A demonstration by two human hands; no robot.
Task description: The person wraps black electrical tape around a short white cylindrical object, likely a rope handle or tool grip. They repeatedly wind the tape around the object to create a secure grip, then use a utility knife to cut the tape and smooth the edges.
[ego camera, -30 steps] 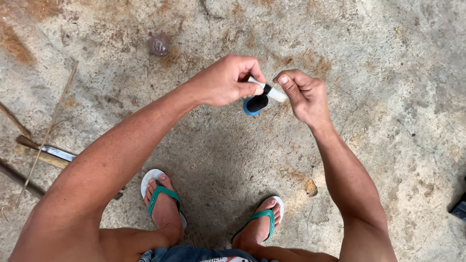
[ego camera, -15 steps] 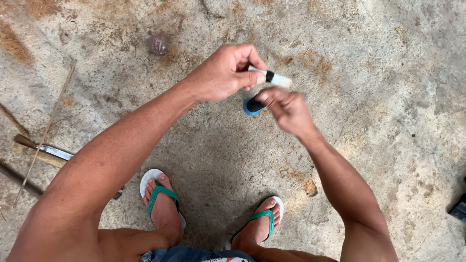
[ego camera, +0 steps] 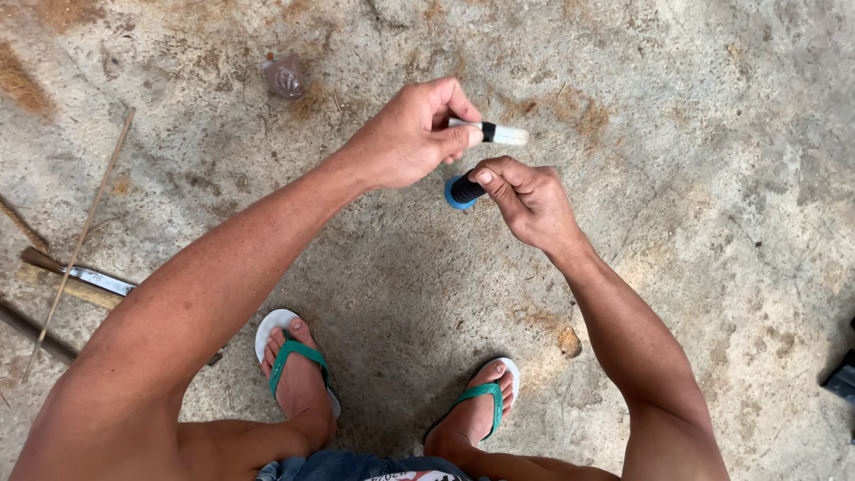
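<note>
I see left hand [ego camera: 408, 135] w/ grip clamped on white stick [ego camera: 492, 134]; right hand [ego camera: 525, 200] pinches black-and-blue cap [ego camera: 463, 190] just below, above concrete floor [ego camera: 712, 178].

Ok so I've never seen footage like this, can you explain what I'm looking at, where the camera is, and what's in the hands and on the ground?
There is no machine here. The camera is worn on a person's head and looks straight down, so you see their own arms, hands and feet. The left hand pinches a thin white stick with a black band, like a small brush or pen. The right hand holds a small black piece with a blue rim, perhaps a cap, just below it. The two parts are apart. Below are feet in green sandals on a rough concrete floor. At the left edge lie a knife and some thin sticks. A small brownish lump lies near the top; I cannot tell what it is.
</note>
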